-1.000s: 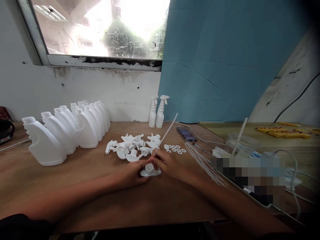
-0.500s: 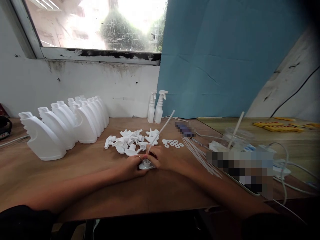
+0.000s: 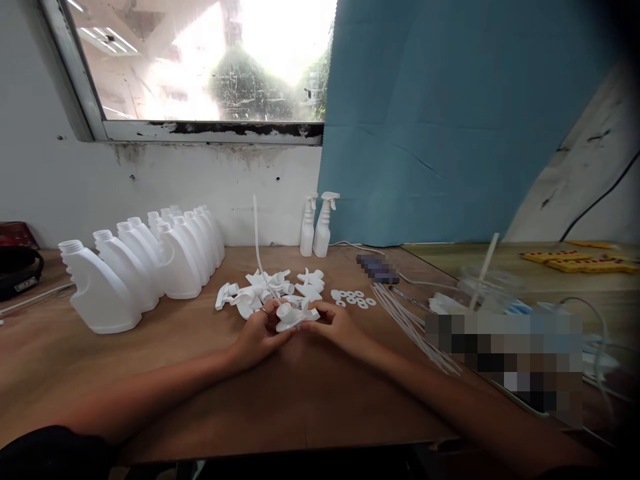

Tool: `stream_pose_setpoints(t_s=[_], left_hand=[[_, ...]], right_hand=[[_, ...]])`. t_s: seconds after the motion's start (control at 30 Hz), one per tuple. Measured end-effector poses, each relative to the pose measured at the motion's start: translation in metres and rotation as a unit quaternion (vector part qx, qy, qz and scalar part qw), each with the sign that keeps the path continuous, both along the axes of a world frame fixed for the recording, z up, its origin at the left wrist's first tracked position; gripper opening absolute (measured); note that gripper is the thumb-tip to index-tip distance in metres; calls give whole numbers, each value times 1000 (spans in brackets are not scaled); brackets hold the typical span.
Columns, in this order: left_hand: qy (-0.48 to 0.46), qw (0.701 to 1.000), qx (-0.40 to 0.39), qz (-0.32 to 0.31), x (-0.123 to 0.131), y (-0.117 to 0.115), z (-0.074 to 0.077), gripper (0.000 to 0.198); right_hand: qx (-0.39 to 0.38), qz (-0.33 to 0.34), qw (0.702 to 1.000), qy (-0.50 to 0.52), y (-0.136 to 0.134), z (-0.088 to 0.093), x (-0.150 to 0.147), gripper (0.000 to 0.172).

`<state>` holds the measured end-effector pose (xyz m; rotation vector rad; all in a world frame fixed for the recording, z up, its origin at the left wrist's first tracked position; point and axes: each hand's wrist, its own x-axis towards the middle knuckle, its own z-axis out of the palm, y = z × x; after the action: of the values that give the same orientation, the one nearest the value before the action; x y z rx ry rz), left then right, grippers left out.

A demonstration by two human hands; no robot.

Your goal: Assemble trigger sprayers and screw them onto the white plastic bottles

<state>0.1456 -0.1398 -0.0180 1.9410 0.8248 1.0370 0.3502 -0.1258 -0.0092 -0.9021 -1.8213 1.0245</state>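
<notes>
A white trigger spray head (image 3: 295,315) is held low over the table between my two hands. My left hand (image 3: 256,339), with a ring on one finger, is closed around its left side. Fingers of my right hand (image 3: 339,328) pinch its right end. From beside the left fingers a thin white dip tube (image 3: 257,233) rises, leaning slightly left; its lower end is hidden, so I cannot tell whether it sits in the spray head. Just beyond the hands lies a pile of loose white spray heads (image 3: 310,285).
White open-necked bottles (image 3: 107,293) stand in rows at the left. Two spray bottles (image 3: 323,230) with heads on stand by the wall. White ring washers (image 3: 361,302), loose tubes (image 3: 415,333) and a blurred phone-like object (image 3: 379,268) lie to the right, near a plastic cup (image 3: 493,280).
The spray head has been tipped and turned in my hands. The tube has swung from leaning right to leaning left. My right hand has shifted from the tube's base to the head's right end.
</notes>
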Motion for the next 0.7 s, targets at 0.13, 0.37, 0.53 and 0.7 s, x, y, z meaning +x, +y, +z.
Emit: stream_pose_setpoints(t_s=[0.13,0.37,0.53,0.7], left_hand=[[103,981,151,66,-20,7,7,55],[192,778,377,464,-118,63,40,67],[254,710,313,578,-164,80,41,94],[265,726,262,578,-169,85,35,92]], right_hand=[[-51,4,995,85,6,2,8,38],[-54,-47,973,219,23,32,46,35],[-75,-96,949,291,41,34,64,36],[-90,-114,938,315,45,32,70,33]])
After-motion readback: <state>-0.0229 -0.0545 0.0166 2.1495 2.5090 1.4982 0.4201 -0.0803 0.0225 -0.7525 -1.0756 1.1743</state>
